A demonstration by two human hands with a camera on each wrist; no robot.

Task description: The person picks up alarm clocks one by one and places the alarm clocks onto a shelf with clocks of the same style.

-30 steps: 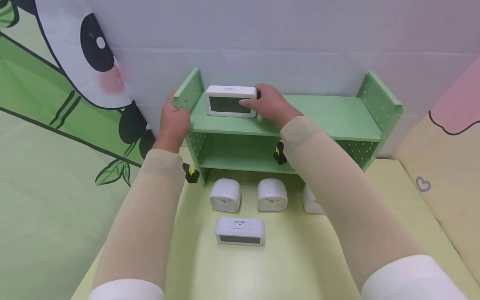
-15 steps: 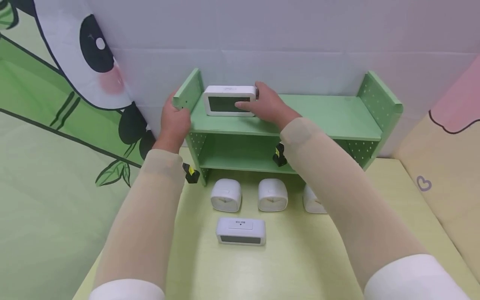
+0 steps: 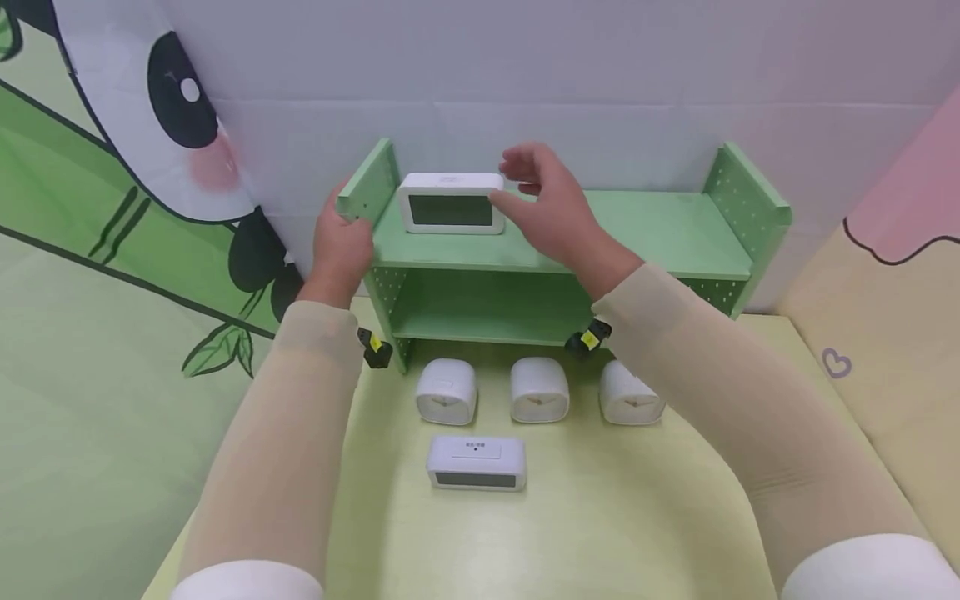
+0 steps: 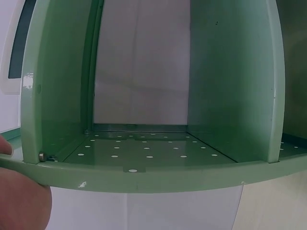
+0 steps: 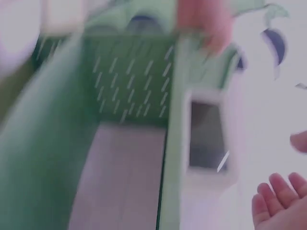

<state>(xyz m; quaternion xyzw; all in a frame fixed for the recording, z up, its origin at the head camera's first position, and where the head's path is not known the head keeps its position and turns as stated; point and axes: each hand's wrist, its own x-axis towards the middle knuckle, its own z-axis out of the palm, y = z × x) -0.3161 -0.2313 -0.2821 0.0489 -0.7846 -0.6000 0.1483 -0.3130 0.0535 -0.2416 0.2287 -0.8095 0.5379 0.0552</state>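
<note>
A white digital clock (image 3: 450, 210) with a dark screen stands upright on the top board of a green two-tier shelf (image 3: 660, 229), at its left end. My left hand (image 3: 341, 250) grips the shelf's left side panel; in the left wrist view its thumb (image 4: 21, 201) lies at the panel's edge. Just right of the clock, my right hand (image 3: 551, 204) is apart from it, fingers loosely bent and holding nothing. The right wrist view is blurred, but a gap shows between the clock (image 5: 207, 136) and the right hand's fingers (image 5: 283, 194).
In front of the shelf, three white rounded clocks (image 3: 540, 392) stand in a row on the pale table (image 3: 480, 550). A second white digital clock (image 3: 477, 463) lies nearer to me. Behind the shelf is a wall (image 3: 562, 75) covered with printed sheeting.
The right hand has let go of the digital clock and moved off to the right. The clock stays in place on the top board, and the left hand keeps its hold on the side panel.
</note>
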